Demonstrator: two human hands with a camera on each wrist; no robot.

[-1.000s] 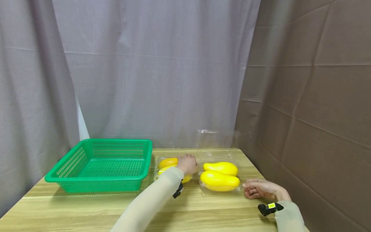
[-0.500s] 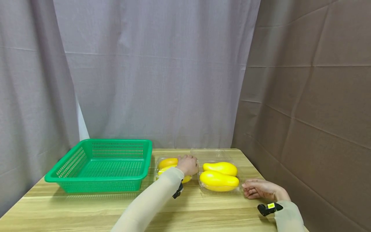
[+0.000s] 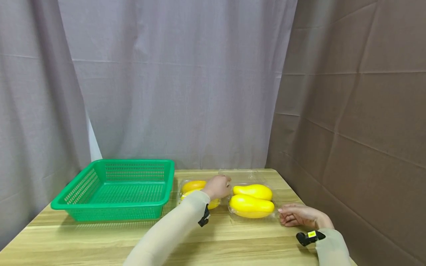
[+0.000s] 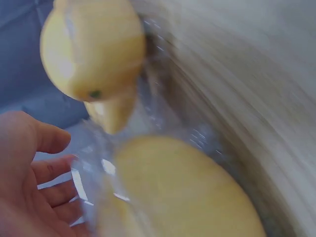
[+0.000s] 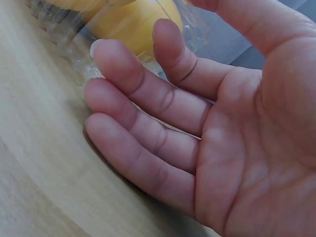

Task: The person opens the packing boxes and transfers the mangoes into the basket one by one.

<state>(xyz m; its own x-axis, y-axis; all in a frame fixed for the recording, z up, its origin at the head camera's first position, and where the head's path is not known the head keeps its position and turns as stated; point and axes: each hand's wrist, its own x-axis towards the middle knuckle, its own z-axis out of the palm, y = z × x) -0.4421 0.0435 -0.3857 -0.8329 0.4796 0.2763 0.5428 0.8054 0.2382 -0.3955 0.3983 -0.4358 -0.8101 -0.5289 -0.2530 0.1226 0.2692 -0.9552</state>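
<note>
On the right, a clear plastic clamshell box (image 3: 233, 218) holds two plump yellow mangoes (image 3: 252, 207), its lid (image 3: 241, 176) folded back flat behind them. My left hand (image 3: 217, 187) hovers over the right side of a second clear box (image 3: 180, 184) that contains several yellow mangoes (image 3: 193, 186). In the left wrist view, this hand's loosely bent fingers are beside a clear plastic edge (image 4: 81, 185), gripping nothing. My right hand (image 3: 301, 216) rests on the table at the right box's right side. Its fingers are gently curved, with the fingertips close to the ribbed plastic edge, and the palm is bare.
A green perforated basket (image 3: 166, 190) with no contents stands at the left of the wooden table (image 3: 133, 240). A grey curtain (image 3: 186, 92) hangs behind the table, and a brown cloth wall (image 3: 359, 129) runs along the right.
The right box's lid, upright a second ago, has dropped back to lie flat behind its mangoes. My left hand has shifted slightly right and raised. My right hand has stayed in place.
</note>
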